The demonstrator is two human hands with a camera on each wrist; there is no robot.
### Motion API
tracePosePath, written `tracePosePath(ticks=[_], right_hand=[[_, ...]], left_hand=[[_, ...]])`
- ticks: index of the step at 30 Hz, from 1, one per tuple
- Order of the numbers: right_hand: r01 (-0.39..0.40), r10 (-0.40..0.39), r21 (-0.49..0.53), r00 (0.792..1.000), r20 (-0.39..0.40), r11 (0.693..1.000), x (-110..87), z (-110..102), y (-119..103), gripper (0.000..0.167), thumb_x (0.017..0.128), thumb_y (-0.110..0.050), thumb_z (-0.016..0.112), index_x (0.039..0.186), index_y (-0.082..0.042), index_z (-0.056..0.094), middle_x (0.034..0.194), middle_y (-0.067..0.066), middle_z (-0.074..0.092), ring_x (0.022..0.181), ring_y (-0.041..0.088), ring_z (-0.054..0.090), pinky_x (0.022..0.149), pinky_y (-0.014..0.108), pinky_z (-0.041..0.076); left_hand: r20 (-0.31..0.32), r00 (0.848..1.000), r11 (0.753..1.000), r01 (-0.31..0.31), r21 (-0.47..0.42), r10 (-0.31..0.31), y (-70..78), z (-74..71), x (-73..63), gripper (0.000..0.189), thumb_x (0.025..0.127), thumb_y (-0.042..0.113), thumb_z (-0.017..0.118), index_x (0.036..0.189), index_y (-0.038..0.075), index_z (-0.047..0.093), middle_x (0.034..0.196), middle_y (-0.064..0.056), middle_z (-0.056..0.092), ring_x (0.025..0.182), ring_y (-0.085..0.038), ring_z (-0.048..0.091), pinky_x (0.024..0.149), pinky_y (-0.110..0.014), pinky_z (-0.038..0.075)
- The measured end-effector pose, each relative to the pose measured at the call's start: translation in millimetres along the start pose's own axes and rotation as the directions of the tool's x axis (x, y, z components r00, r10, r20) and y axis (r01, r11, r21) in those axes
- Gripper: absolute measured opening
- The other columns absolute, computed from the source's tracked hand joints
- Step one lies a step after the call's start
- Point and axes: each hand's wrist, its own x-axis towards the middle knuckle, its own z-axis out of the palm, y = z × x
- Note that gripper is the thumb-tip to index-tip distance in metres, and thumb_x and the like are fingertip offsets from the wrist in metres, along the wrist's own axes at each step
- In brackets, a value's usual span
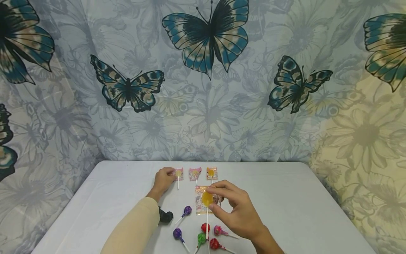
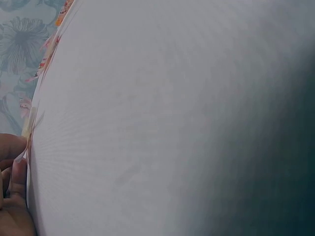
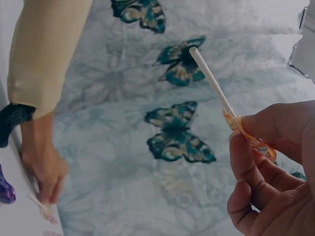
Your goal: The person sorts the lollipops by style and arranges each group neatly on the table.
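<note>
My left hand (image 1: pixel 163 180) reaches to the back left of the table and pinches the wrapper edge of a pale-yellow flat lollipop (image 1: pixel 179 174) in a pink clear packet. In the left wrist view the thumb and fingers (image 2: pixel 18 169) show at that wrapper edge. My right hand (image 1: pixel 236 208) holds up a flat orange-yellow lollipop (image 1: pixel 207 199) in an orange-printed wrapper, stick pointing down in the head view. The right wrist view shows its white stick (image 3: pixel 211 78) and the thumb and fingers pinching the wrapped head.
Beside the left lollipop lie another pink-wrapped one (image 1: pixel 195 173) and an orange-wrapped one (image 1: pixel 211 172). Nearer on the white table (image 1: pixel 285 211) are round lollipops: purple (image 1: pixel 177 233), purple (image 1: pixel 187 211), green (image 1: pixel 201 238), pink (image 1: pixel 218 230) and red (image 1: pixel 214 243). Butterfly-printed cloth (image 1: pixel 215 116) hangs behind.
</note>
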Motion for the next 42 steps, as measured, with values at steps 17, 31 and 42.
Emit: tracePosePath(ticks=[17,31,42], right_hand=[[-0.014,0.014,0.003,0.998,-0.059,1.0,17.8,-34.4,9.4,0.043,0.077,0.02,0.068,0.118,0.008,0.063,0.109,0.017,0.06,0.078,0.019,0.051,0.065,0.025,0.048],[-0.076,0.071,-0.037,0.991,-0.116,0.996,21.3,-62.5,40.9,0.044,0.076,0.024,0.064,0.118,0.01,0.062,0.107,0.018,0.062,0.075,0.02,0.05,0.066,0.025,0.047],[-0.116,0.107,-0.052,0.984,-0.142,0.992,21.7,-76.6,67.6,0.043,0.078,0.022,0.064,0.119,0.009,0.062,0.105,0.02,0.061,0.073,0.019,0.047,0.06,0.025,0.045]], left_hand=[[-0.003,1.0,1.0,0.002,-0.009,-0.002,0.9,-2.0,0.8,0.034,0.078,-0.003,0.071,0.112,-0.006,0.067,0.11,-0.017,0.065,0.099,-0.028,0.061,0.086,-0.04,0.049],[-0.007,1.0,1.0,-0.026,-0.01,0.026,-2.2,-0.8,1.3,0.033,0.077,-0.005,0.072,0.11,-0.006,0.068,0.107,-0.016,0.065,0.095,-0.027,0.061,0.083,-0.041,0.05],[-0.007,0.999,0.999,-0.046,0.001,0.046,-1.9,-0.7,0.1,0.034,0.076,-0.004,0.072,0.109,-0.006,0.069,0.106,-0.016,0.066,0.092,-0.027,0.061,0.082,-0.041,0.05]])
